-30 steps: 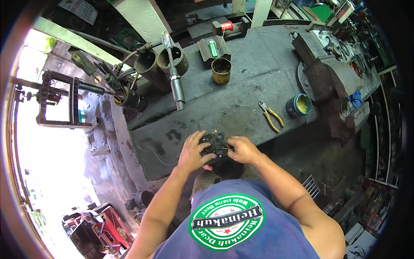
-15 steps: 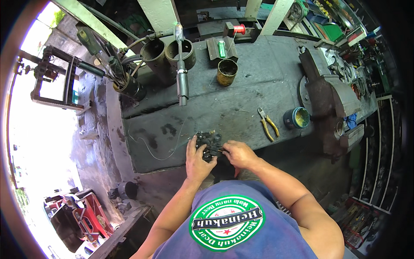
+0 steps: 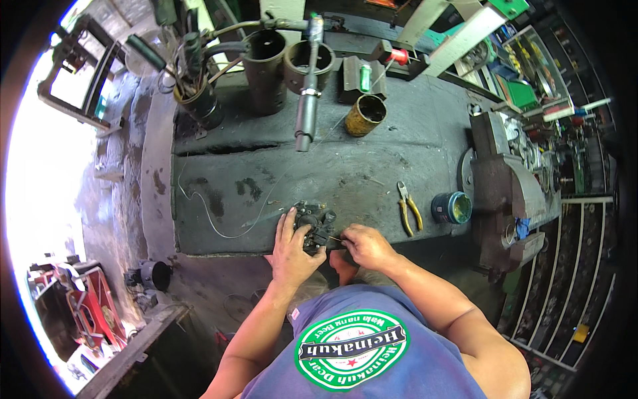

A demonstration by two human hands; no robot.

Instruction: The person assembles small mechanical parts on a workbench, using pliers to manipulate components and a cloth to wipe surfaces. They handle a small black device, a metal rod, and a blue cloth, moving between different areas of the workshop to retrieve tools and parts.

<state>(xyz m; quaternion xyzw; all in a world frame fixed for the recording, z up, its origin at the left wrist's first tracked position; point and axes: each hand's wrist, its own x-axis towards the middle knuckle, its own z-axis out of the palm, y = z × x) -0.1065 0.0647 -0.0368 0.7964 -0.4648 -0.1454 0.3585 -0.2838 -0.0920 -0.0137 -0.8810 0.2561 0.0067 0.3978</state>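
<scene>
The black part [image 3: 319, 219] sits at the bench's near edge. The left hand [image 3: 294, 254] grips it, fingers partly spread over its left side and thumb at its near side. The right hand's [image 3: 365, 245] fingers are pinched together on a thin rod [image 3: 336, 239] that points at the part; whether its tip touches is unclear. Left on the bench [image 3: 319, 183] curls a wire [image 3: 214, 228]; right lie open pliers [image 3: 410, 211], a tub [image 3: 452, 207] just beside them.

On camera I see a dark workbench [image 3: 306, 174]: black part [image 3: 310, 219] at its front edge, pliers [image 3: 403, 191] and blue tub [image 3: 442, 207] further right, wire [image 3: 226, 236] toward front left corner
</scene>
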